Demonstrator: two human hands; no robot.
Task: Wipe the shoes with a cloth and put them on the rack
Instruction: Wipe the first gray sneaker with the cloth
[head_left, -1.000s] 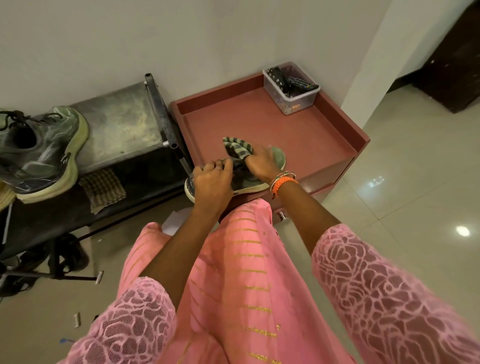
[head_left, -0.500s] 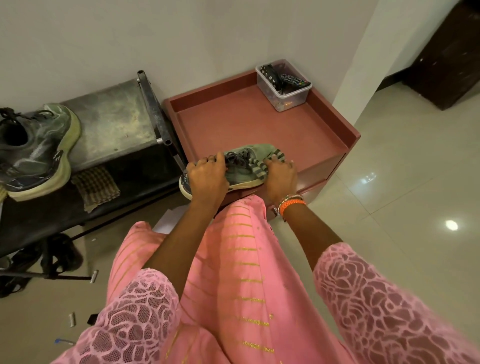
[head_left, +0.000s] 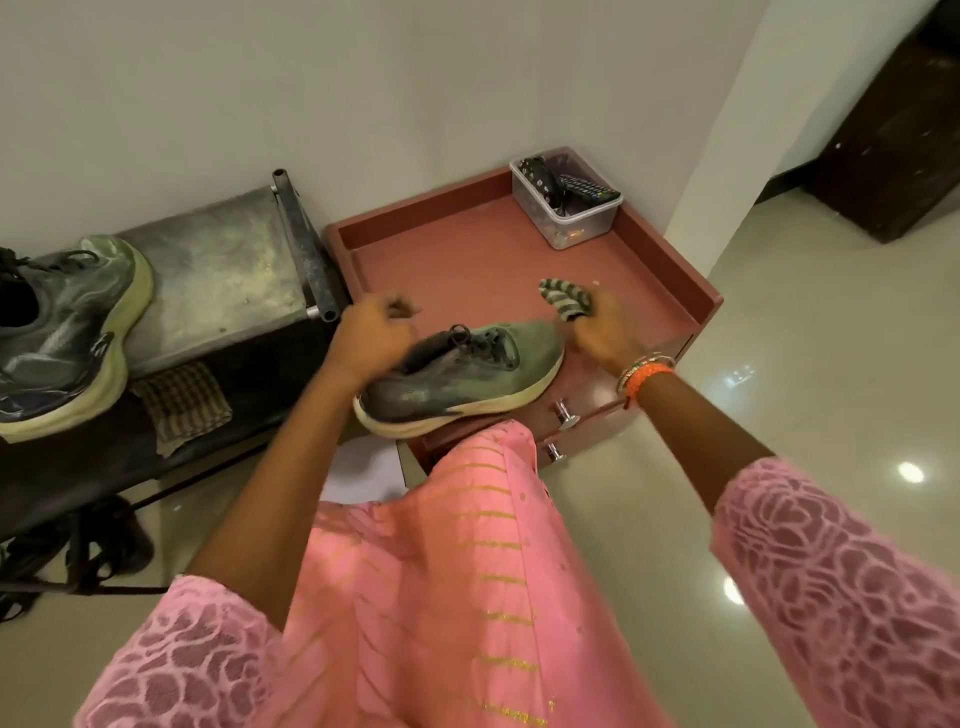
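While the left hand (head_left: 371, 340) grips the shoe (head_left: 462, 376) at its heel at frame centre, the right hand (head_left: 605, 332) pinches the striped cloth (head_left: 563, 296) off the toe. Wiping should reach the dusty sole edge, heel held firm.

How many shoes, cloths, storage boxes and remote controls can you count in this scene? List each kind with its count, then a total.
Shoes: 2, one on the cabinet, one on the rack
Cloths: 2, striped, checked
Storage boxes: 1
Remote controls: 2
Total: 7

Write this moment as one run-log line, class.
left hand: over sneaker heel, grip unclear | right hand: grips striped cloth beyond toe | sneaker: on red cabinet front edge | second sneaker: on rack
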